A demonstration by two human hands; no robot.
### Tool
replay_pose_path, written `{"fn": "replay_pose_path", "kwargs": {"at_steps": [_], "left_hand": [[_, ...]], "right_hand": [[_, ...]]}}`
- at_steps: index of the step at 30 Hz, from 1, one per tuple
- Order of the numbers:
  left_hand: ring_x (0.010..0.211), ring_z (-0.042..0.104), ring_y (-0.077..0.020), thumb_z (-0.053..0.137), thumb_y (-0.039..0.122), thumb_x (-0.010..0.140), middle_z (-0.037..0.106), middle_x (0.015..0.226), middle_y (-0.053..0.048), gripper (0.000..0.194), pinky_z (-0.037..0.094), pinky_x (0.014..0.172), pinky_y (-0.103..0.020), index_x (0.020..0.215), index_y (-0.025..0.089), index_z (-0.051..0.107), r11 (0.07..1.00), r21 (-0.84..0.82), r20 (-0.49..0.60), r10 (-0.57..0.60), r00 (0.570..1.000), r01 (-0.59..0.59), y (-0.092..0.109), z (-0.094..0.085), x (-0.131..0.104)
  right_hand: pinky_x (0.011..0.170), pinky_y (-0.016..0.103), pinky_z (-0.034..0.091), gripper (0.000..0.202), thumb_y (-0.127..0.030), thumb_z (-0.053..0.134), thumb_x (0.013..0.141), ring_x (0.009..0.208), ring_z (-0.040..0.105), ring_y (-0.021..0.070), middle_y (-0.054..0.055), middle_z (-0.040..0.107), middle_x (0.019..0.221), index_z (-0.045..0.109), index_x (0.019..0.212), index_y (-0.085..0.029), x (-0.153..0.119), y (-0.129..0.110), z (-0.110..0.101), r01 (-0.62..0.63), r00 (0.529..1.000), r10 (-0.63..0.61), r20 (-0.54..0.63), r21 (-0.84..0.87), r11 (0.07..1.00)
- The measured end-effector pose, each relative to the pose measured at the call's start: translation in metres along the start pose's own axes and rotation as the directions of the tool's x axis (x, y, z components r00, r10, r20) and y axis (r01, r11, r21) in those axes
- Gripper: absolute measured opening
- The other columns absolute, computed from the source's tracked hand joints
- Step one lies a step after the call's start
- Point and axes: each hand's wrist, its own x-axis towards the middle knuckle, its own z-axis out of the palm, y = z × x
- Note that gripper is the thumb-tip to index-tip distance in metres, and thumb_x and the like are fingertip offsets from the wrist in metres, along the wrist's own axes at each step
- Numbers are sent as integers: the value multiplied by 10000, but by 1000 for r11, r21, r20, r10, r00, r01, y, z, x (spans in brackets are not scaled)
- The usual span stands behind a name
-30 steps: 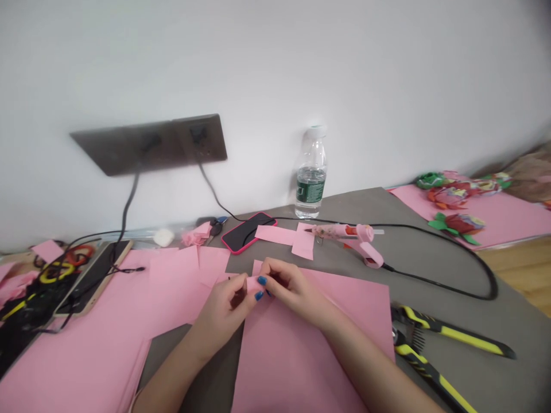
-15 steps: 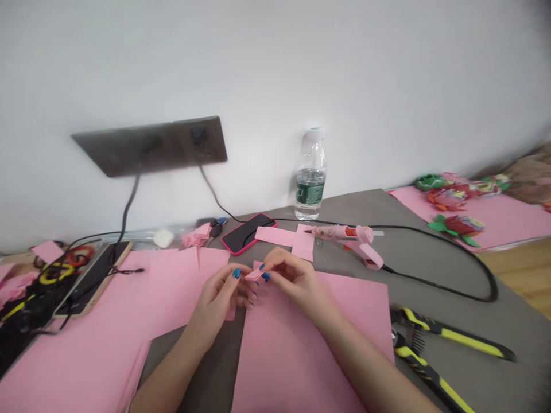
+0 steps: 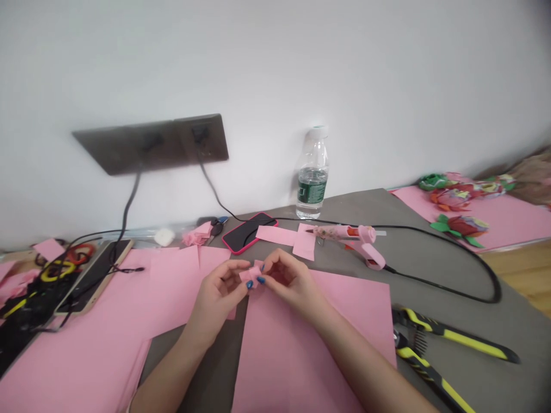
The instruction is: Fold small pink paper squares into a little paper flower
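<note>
Clock directions are taken from the slip [image 3: 253,275] between the hands. At 9 o'clock lies a black phone [image 3: 92,278] with a cable across it; pink sheets [image 3: 99,332] spread at 8. The left hand [image 3: 217,295] has its fingers curled, thumb and fingertips closed on the slip's left side. The folded pink slip is off the table, over the top-left corner of the big sheet [image 3: 301,344]. A pink-edged phone [image 3: 247,234] lies at 12, touching the strips [image 3: 278,235] at 1. The right hand [image 3: 293,281], also curled, pinches the slip's right side. The bottle [image 3: 312,192] stands upright at 1, the glue gun [image 3: 364,244] lies at 2, the pliers [image 3: 456,338] lie open at 4, and paper flowers [image 3: 451,198] rest at 2, farther off.
</note>
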Motion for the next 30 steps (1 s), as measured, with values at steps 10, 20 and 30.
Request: {"fn": "replay_pose_path", "kwargs": {"at_steps": [10, 20, 30], "left_hand": [[732, 723, -180, 763, 435, 788, 776, 870, -87, 314, 583, 684, -252, 917, 149, 772, 986, -106, 61, -123, 991, 128, 0, 3, 0], [720, 736, -187, 766, 439, 780, 790, 879, -84, 335, 614, 643, -246, 924, 137, 778, 998, -18, -5, -57, 998, 57, 2, 2, 1], [742, 736, -207, 727, 415, 797, 791, 892, -77, 315, 635, 663, -286, 959, 150, 778, 995, 99, -26, 10, 1000, -7, 6, 2, -1]], "right_hand": [[646, 292, 492, 113, -133, 607, 871, 772, 593, 178, 55, 618, 861, 683, 882, -216, 2, -5, 0, 208, 975, -219, -28, -214, 954], [669, 282, 494, 205, -90, 689, 817, 801, 583, 171, 49, 615, 912, 666, 983, -209, 2, -3, 2, 230, 973, -225, 49, -258, 938], [684, 302, 515, 135, -141, 616, 884, 807, 615, 181, 74, 642, 929, 674, 983, -212, 0, -8, 3, 230, 973, -227, 42, -262, 937]]}}
